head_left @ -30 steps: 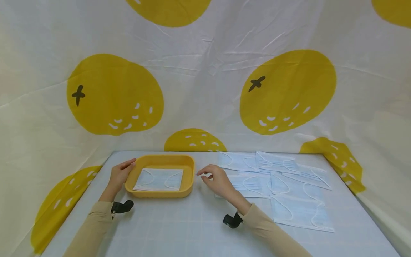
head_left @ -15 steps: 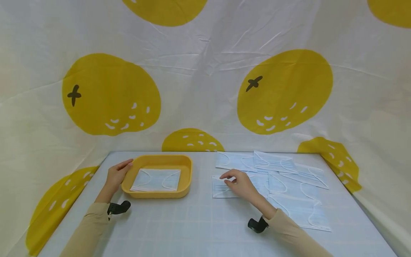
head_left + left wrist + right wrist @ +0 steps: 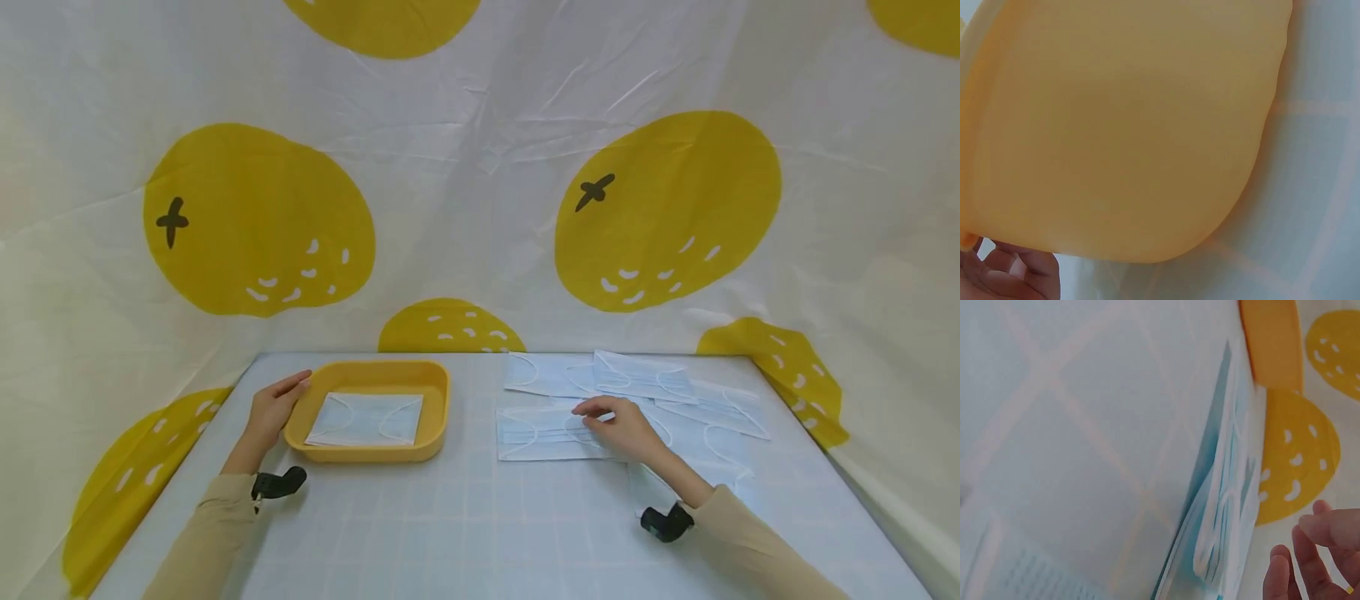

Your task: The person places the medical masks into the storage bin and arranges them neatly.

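Note:
A yellow tray (image 3: 367, 452) stands on the left part of the table, with a light-blue face mask (image 3: 365, 419) lying flat inside it. My left hand (image 3: 268, 414) holds the tray by its left rim; in the left wrist view, bent fingers (image 3: 1038, 272) touch the tray wall. My right hand (image 3: 624, 429) is above the spread of masks on the right, over the right end of a pleated face mask (image 3: 551, 448). Its fingers (image 3: 1329, 528) are loosely bent, and nothing shows between them in the right wrist view.
Several more face masks overlap behind and right of my right hand, among them one mask (image 3: 645, 379) near the table's back edge. A pale checked cloth covers the table (image 3: 450, 533). Behind it hangs a white curtain (image 3: 465, 208) with yellow fruit prints.
My right hand has moved right, from beside the tray to over the masks, uncovering the left part of the nearest one. The left hand stays at the tray's rim.

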Demonstrator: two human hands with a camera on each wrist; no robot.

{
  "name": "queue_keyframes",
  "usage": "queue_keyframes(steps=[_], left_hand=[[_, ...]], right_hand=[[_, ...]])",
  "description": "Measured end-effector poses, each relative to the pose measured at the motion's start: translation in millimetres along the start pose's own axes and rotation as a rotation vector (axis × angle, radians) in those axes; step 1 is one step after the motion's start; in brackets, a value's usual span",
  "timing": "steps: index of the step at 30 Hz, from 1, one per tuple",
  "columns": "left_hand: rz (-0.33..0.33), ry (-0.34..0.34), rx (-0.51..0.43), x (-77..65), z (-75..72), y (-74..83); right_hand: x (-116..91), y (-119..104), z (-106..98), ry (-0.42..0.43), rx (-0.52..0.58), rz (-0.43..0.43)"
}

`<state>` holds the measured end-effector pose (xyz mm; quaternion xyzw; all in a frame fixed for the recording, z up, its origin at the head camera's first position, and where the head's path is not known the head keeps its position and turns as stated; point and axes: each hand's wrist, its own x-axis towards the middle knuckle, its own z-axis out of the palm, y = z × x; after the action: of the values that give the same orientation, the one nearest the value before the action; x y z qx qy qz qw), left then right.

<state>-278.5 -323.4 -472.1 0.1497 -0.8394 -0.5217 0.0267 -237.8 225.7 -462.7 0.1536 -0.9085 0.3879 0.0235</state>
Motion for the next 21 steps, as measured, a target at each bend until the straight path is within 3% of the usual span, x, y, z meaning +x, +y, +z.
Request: queue_keyframes(steps=[9, 21], left_hand=[[-0.014, -0.002, -0.027, 0.3, -0.1, 1.3], [-0.026, -0.018, -0.068, 1.0, -0.7, -0.5]], right_hand=[[-11.7, 22.0, -32.9, 0.051, -0.03, 0.064], [-25.0, 37.9, -57.4, 0.097, -0.039, 0.187]])
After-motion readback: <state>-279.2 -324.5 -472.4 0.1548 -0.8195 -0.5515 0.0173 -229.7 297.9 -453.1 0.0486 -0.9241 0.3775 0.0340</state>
